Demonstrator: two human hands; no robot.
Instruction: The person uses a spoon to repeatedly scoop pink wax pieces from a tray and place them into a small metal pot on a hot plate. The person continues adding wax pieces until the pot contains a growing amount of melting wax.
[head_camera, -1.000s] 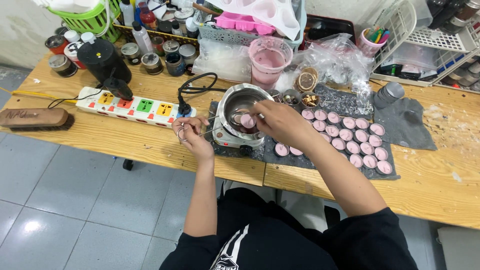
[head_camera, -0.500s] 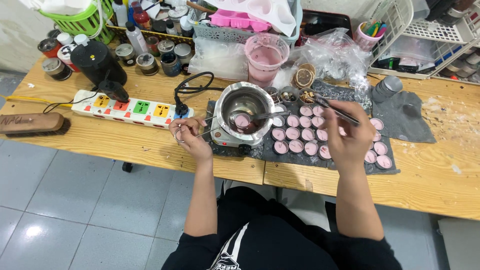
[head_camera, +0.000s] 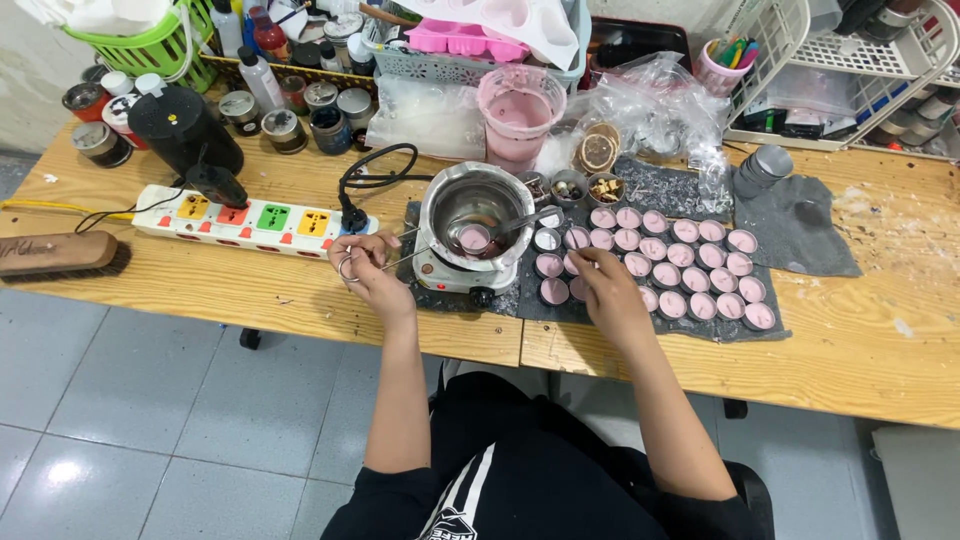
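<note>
My left hand (head_camera: 365, 262) grips thin metal tongs (head_camera: 400, 258) by their ring handles. Their tips reach a small pink-filled cup (head_camera: 472, 240) inside the steel pot (head_camera: 478, 200), which sits on a small white hotplate (head_camera: 450, 275). A spoon (head_camera: 530, 220) leans on the pot's right rim. My right hand (head_camera: 605, 285) lies on the dark mat (head_camera: 640, 190), its fingertips closed on one of the small pink wax cups (head_camera: 578, 265) at the left end of the rows. Several more filled cups (head_camera: 700, 265) stand in rows to its right.
A white power strip (head_camera: 255, 215) with a black plug lies left of the pot. A black jug (head_camera: 185, 130), jars, a pink measuring cup (head_camera: 520, 110) and plastic bags crowd the back. A brush (head_camera: 60, 255) lies far left. A grey cloth (head_camera: 800, 225) and stacked tins (head_camera: 765, 165) are on the right.
My right hand left the pot, swung out right over the cup rows, then came back left and down onto the cups nearest the hotplate. My left hand stayed holding the tongs.
</note>
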